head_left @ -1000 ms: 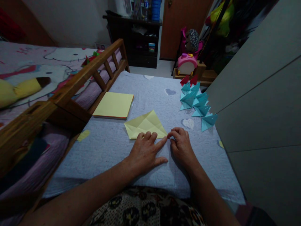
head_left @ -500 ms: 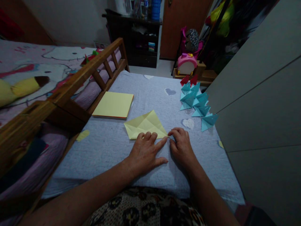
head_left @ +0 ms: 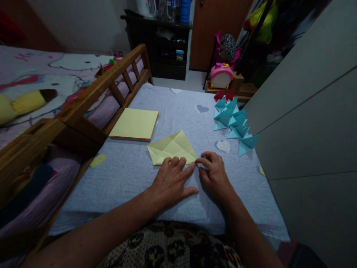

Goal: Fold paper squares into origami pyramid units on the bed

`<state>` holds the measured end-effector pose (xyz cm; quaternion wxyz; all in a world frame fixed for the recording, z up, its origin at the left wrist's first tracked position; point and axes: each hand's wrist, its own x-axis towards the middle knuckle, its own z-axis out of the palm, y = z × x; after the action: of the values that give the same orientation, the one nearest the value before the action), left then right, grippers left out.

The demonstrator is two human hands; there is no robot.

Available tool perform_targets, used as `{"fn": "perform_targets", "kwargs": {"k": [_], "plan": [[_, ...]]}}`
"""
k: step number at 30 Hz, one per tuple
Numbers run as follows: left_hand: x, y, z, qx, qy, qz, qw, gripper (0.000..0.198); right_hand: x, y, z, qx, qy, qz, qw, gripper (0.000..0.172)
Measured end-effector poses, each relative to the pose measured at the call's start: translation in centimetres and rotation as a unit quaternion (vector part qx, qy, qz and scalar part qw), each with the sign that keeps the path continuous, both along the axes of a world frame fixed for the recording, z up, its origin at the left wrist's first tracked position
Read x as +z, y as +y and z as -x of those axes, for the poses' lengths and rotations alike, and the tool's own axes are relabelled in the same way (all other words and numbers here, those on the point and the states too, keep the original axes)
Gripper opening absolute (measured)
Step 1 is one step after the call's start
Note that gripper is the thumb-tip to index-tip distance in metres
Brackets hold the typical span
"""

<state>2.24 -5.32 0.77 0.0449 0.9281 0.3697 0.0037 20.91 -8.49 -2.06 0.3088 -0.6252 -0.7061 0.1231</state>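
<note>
I have the left hand (head_left: 171,182) spread, its grip released, fingers pressing the near edge of the folded yellow paper (head_left: 175,147) on the heart-print cloth (head_left: 173,108); the right hand (head_left: 214,174) curls at the paper's right corner, and whether it pinches I cannot tell. Beyond lies open room, between the paper stack (head_left: 135,124) by the wooden rail (head_left: 103,83) and blue folded shapes (head_left: 237,131) near the right edge.

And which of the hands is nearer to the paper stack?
Left: the left hand is on the stack's near side, to its right; the right hand is farther right.
</note>
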Motion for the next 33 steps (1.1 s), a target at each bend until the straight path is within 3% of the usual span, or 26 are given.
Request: {"fn": "perform_targets", "kwargs": {"k": [12,18,25,33], "plan": [[-0.3,0.0,0.2,0.000,-0.001,-0.002,1.000,0.077,0.0,0.0,-0.5,0.006,-0.035,-0.039,0.999,0.034],[-0.3,0.0,0.3,-0.003,0.004,0.005,1.000,0.076,0.1,0.1,-1.0,-0.027,-0.022,-0.060,0.998,0.032],[-0.1,0.0,0.2,-0.002,0.006,0.009,1.000,0.075,0.2,0.0,-0.7,0.025,-0.012,-0.048,0.998,0.037],[-0.1,0.0,0.3,0.000,0.006,0.020,1.000,0.076,0.1,0.0,-1.1,0.012,-0.028,-0.053,0.998,0.036]]}}
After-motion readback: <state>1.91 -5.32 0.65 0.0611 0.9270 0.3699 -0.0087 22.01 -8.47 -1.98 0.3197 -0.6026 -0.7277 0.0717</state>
